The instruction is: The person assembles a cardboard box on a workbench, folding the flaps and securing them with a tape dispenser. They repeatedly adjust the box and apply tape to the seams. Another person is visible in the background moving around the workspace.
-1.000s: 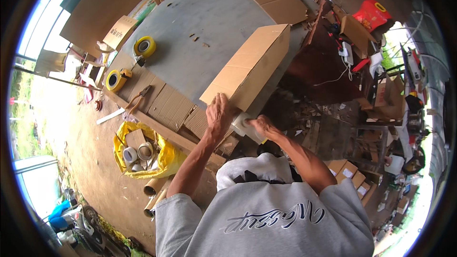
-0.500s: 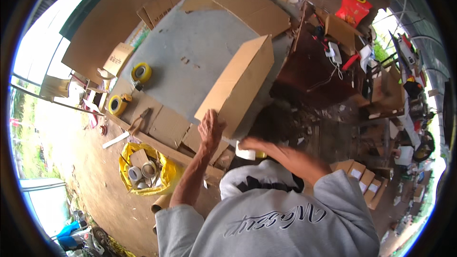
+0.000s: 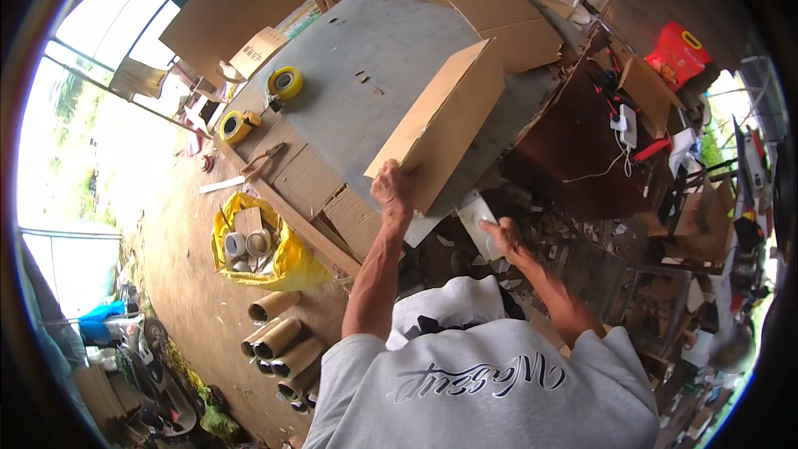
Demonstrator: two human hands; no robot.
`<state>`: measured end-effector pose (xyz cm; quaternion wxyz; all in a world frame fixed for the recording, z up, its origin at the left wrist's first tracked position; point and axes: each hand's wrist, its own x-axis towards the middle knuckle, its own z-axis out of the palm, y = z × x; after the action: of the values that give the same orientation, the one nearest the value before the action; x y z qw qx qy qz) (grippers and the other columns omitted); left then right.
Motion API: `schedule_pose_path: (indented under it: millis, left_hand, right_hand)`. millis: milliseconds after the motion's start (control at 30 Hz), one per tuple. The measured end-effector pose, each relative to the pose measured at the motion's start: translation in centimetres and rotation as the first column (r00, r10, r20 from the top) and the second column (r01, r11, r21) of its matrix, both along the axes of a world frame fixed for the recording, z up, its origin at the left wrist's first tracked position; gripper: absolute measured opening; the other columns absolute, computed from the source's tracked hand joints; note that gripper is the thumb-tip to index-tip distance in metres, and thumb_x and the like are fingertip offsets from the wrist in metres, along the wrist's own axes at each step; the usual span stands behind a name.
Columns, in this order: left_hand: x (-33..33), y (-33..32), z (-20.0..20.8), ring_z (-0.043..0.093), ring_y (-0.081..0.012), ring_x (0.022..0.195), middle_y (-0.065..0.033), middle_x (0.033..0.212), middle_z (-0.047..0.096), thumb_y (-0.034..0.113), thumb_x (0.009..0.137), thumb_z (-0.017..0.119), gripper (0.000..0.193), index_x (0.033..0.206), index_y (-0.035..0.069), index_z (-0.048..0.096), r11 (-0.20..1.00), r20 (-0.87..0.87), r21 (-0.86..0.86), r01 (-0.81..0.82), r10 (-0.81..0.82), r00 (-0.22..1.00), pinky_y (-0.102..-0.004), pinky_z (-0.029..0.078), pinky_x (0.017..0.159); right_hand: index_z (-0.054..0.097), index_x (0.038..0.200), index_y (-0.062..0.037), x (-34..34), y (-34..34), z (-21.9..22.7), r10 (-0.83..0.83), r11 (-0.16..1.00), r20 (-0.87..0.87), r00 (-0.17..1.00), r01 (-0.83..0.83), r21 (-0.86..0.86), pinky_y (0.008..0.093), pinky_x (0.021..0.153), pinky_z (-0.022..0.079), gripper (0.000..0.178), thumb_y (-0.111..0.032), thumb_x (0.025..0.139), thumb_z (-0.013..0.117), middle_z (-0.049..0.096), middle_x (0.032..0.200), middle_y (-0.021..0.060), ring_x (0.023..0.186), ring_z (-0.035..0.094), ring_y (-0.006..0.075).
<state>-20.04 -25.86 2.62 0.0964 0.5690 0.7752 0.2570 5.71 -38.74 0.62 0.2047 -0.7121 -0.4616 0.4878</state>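
A long, narrow cardboard box (image 3: 445,129) lies aslant on the grey tabletop (image 3: 332,91). My left hand (image 3: 393,189) is closed on its near end, the fingers bent over the top edge. To the right of the box, low beside the table's near edge, my right hand (image 3: 507,239) is closed on a flat whitish rectangular thing (image 3: 477,220). Its kind cannot be made out. A roll of yellow tape (image 3: 285,82) sits on the left of the table. Another yellow tape roll (image 3: 233,127) and a pair of pliers (image 3: 266,160) lie at the left edge.
Flattened cardboard (image 3: 495,12) covers the far side of the table. A yellow bag (image 3: 295,262) of tape rolls stands on the floor at left, near several cardboard tubes (image 3: 287,337). On the right are a dark red board (image 3: 565,150), a white power strip (image 3: 628,126) and a red bag (image 3: 677,54).
My right hand has moved right, away from my body, bringing the whitish thing into fuller view. My left hand stays on the box. The whole view has shifted, showing more tubes on the floor.
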Motion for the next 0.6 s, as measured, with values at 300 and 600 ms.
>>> schedule_pose_path:
  millis: [300, 600]
  left_hand:
    - [-2.3, -4.3, 1.5, 0.064, -0.0360, 0.118, -0.0212, 0.137, 0.061, 0.037, 0.088, 0.077, 0.065, 0.137, -0.002, 0.058, 0.963, 0.261, 0.179, 0.202, -0.244, 0.934, -0.0433, 0.053, 0.098]
    - [-7.7, -9.8, 5.4, 0.064, -0.0133, 0.087, -0.0060, 0.097, 0.073, 0.026, 0.095, 0.074, 0.032, 0.110, -0.002, 0.073, 0.815, 0.993, -0.066, 0.576, -0.002, 0.116, -0.0280, 0.052, 0.076]
  right_hand:
    - [0.071, 0.103, 0.0032, -0.8, -0.8, 8.0, 0.168, 0.945, -0.149, 0.974, -0.116, 0.307, 0.0378, 0.070, 0.050, 0.052, -0.046, 0.088, 0.064, 0.070, 0.083, 0.0158, 0.075, 0.065, 0.0222]
    - [0.064, 0.099, 0.0058, -8.0, -2.5, 9.9, 0.455, 0.813, -0.036, 0.890, -0.399, 0.424, 0.0461, 0.068, 0.054, 0.045, -0.037, 0.087, 0.068, 0.068, 0.083, 0.0266, 0.077, 0.068, 0.0447]
